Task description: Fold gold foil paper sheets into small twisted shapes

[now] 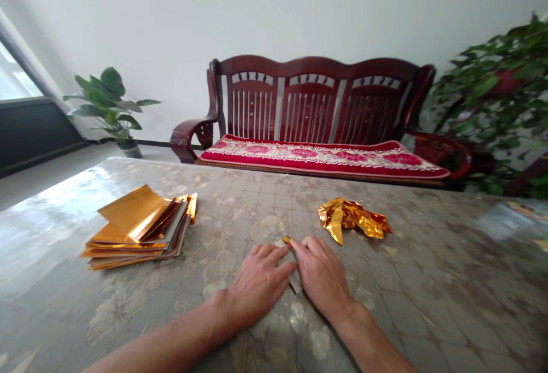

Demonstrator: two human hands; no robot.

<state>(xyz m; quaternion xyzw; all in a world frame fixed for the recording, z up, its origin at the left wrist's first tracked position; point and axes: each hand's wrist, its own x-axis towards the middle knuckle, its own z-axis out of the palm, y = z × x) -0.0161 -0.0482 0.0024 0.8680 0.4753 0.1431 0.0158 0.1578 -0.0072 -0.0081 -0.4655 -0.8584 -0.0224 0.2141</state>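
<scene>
A narrow folded strip of foil paper [295,281] lies on the table between my hands, grey side up, with a bit of gold at its far end. My left hand [262,279] presses it from the left, thumb across the strip and fingers bent over its far part. From the right, my right hand [321,270] grips its edge with curled fingers, the index finger at the gold tip. Both hands cover much of the strip. Beyond my right hand sit crumpled gold foil pieces [353,217]. To the left is a stack of gold foil sheets [137,227], some grey side up.
The table [240,201] has a glossy floral cover. A clear plastic bag [516,221] lies at its right side, blurred. Behind stands a dark red wooden bench [312,67] with a red patterned cushion [299,153]. Potted plants [109,101] flank it.
</scene>
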